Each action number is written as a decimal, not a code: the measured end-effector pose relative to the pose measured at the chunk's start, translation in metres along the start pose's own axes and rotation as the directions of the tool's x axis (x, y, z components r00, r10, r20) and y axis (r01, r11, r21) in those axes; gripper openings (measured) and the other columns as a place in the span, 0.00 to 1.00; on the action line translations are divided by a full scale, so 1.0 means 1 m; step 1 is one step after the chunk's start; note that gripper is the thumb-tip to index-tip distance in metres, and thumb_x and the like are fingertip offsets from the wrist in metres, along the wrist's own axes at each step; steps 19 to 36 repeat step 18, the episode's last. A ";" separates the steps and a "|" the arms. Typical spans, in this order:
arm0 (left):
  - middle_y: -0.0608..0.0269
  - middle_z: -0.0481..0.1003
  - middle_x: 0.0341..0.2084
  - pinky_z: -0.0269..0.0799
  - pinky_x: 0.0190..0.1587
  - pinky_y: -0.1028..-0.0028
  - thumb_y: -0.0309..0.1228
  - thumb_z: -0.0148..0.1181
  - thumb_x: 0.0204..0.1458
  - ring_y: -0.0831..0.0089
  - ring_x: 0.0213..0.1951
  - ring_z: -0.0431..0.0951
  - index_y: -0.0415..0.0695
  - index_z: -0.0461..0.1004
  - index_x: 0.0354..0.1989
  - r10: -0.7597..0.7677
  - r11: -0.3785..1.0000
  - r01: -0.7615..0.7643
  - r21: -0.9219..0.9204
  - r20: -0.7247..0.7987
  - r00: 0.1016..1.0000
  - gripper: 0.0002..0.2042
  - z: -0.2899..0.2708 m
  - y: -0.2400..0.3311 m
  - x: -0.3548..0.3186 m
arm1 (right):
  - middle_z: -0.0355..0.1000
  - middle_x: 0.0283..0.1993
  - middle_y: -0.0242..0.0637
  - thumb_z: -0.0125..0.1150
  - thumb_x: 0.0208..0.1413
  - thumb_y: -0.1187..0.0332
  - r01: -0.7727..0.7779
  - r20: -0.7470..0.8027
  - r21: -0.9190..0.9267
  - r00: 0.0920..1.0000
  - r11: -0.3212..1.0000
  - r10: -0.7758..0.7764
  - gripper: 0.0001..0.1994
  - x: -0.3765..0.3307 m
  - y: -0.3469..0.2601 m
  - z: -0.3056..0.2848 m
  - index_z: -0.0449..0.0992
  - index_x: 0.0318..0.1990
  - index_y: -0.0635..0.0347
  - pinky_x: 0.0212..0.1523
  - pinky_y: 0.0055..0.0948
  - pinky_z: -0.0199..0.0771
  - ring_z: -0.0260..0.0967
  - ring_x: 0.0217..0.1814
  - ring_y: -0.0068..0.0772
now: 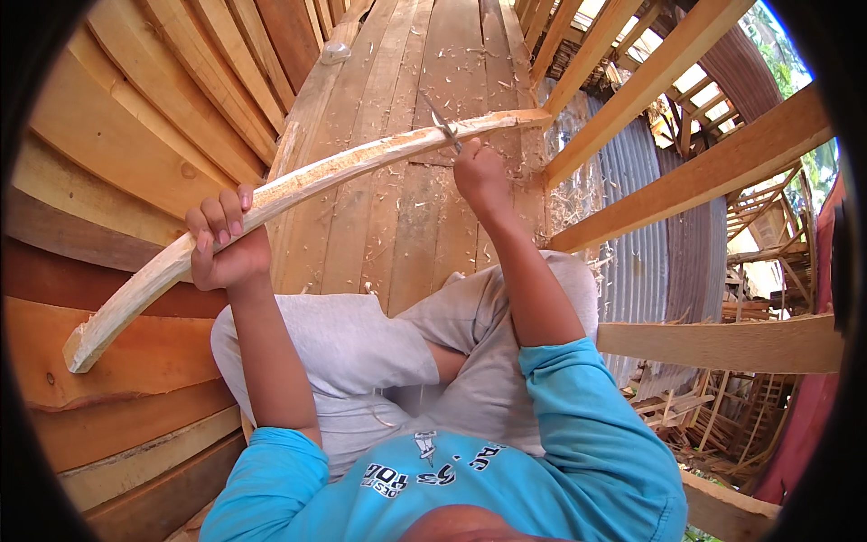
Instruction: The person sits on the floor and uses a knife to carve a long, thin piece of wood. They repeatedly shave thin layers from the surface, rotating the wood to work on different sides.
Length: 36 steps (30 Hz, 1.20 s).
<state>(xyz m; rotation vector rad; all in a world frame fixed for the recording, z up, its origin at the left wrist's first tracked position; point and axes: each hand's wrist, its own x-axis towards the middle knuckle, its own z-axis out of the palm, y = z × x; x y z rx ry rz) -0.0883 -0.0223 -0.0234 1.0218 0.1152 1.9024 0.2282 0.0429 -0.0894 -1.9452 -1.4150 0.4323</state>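
Our left hand (221, 242) clasps the long curved pale wooden stick (298, 185); further along it, our right hand (479, 176) pinches a small metal blade (442, 122).

A long curved wooden stick (298, 185), pale and partly stripped, is gripped near its lower end by the left hand (226, 244), the fingers wrapped over it. A thin metal blade (442, 122) is held by the right hand (479, 176) and is set against the stick close to its upper end. Wood shavings (492, 90) are scattered over the plank platform (397, 226) beneath, and slanting timber beams (686, 181) are seen to the right.
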 end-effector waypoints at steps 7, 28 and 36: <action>0.78 0.58 0.16 0.59 0.45 0.72 0.33 0.57 0.45 0.81 0.26 0.61 0.56 0.58 0.19 -0.008 1.000 0.008 -0.006 0.030 1.000 0.12 -0.006 0.003 -0.001 | 0.74 0.30 0.62 0.35 0.63 0.56 0.088 0.101 -0.206 0.993 0.974 -0.069 0.28 -0.018 -0.041 0.004 0.78 0.26 0.69 0.42 0.57 0.70 0.73 0.36 0.65; 0.78 0.58 0.15 0.60 0.47 0.72 0.33 0.59 0.45 0.80 0.25 0.62 0.56 0.60 0.18 -0.012 0.999 0.014 -0.031 0.038 0.999 0.12 -0.009 -0.002 0.002 | 0.73 0.37 0.67 0.36 0.64 0.53 0.038 0.192 -0.111 0.981 0.993 -0.016 0.30 -0.021 -0.051 -0.011 0.79 0.32 0.73 0.56 0.52 0.64 0.71 0.46 0.65; 0.78 0.58 0.15 0.60 0.47 0.72 0.33 0.59 0.45 0.80 0.25 0.62 0.56 0.60 0.18 -0.012 0.999 0.014 -0.031 0.038 0.999 0.12 -0.009 -0.002 0.002 | 0.73 0.37 0.67 0.36 0.64 0.53 0.038 0.192 -0.111 0.981 0.993 -0.016 0.30 -0.021 -0.051 -0.011 0.79 0.32 0.73 0.56 0.52 0.64 0.71 0.46 0.65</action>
